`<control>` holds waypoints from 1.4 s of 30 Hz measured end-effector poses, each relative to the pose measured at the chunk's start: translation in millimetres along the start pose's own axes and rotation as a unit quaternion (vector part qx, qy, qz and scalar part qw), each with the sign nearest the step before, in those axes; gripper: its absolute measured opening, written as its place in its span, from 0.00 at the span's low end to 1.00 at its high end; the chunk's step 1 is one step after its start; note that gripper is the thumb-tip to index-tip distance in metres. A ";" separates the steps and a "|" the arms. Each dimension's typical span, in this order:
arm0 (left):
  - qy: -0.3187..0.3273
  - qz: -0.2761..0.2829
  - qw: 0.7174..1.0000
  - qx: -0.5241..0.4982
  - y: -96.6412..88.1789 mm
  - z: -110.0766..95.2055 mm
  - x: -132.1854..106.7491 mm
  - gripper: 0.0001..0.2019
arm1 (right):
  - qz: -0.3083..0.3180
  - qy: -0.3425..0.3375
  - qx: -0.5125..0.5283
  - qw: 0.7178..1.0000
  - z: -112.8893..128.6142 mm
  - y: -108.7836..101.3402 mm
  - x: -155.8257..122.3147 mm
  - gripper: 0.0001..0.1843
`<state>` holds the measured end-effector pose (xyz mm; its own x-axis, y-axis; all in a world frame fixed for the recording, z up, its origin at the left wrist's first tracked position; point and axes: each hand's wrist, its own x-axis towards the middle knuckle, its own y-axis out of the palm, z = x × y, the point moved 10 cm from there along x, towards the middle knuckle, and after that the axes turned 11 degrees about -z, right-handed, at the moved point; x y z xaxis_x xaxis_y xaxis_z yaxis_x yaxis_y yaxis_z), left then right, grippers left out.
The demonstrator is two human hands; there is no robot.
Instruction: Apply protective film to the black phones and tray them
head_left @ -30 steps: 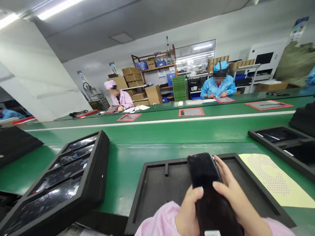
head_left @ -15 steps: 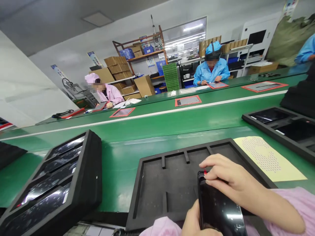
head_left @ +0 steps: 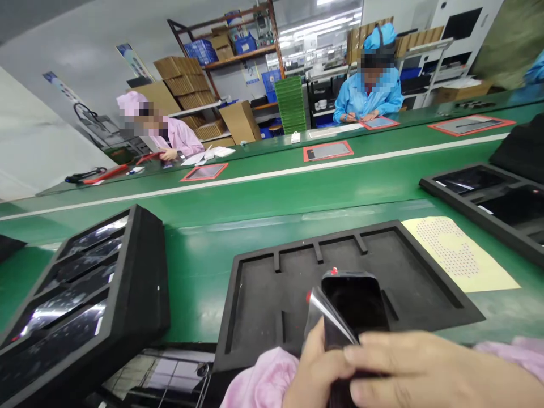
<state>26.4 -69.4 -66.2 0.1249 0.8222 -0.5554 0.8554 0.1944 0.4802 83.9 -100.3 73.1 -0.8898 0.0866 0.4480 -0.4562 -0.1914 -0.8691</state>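
Both hands hold a glossy black curved glass panel (head_left: 356,303) upright over the near edge of a shallow black foam tray (head_left: 263,283). The left hand (head_left: 312,371) clasps its left edge and the right hand (head_left: 425,371) closes across its lower end. A clear protective film (head_left: 322,313) curls off the left edge. The tray's recess beyond is open. A pale yellow perforated sheet (head_left: 461,255) lies just to the right on the green conveyor belt (head_left: 255,209).

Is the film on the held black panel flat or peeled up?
Partly peeled: the film curls away from the black panel along its left edge.
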 end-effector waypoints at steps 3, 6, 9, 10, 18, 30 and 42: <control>0.042 -0.017 0.999 -0.027 4.3 -10.0 6.0 0.18 | -0.066 0.046 -0.061 0.995 -25.9 -6.6 -5.1 0.17; 0.026 -0.050 0.996 -0.075 -0.9 -5.7 13.7 0.16 | -0.179 0.132 -0.093 0.970 -60.1 -15.4 -15.4 0.12; 0.016 -0.061 0.993 -0.100 -0.7 -6.0 18.0 0.12 | -0.267 0.226 -0.080 0.933 -88.3 -16.2 -24.6 0.16; 0.012 -0.061 0.993 -0.102 0.9 -7.1 18.7 0.11 | -0.282 0.259 -0.065 0.921 -96.0 -14.0 -26.9 0.17; -0.005 -0.085 0.989 -0.119 -4.2 -3.8 23.3 0.12 | -0.375 0.447 0.178 0.792 -138.7 8.3 -69.6 0.19; -0.012 -0.085 0.993 -0.076 -25.9 5.6 18.9 0.15 | -0.352 0.613 0.357 0.611 -125.2 39.0 -136.7 0.28; -0.021 -0.001 1.000 -0.006 2.8 8.1 7.6 0.20 | -0.264 0.528 -0.252 0.766 -153.6 -21.2 -170.0 0.23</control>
<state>33.8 -67.0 -74.6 0.1451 0.7982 -0.5846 0.8491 0.2028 0.4877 243.2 39.2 -16.9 0.0304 0.8161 0.5772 -0.4642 0.5229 -0.7149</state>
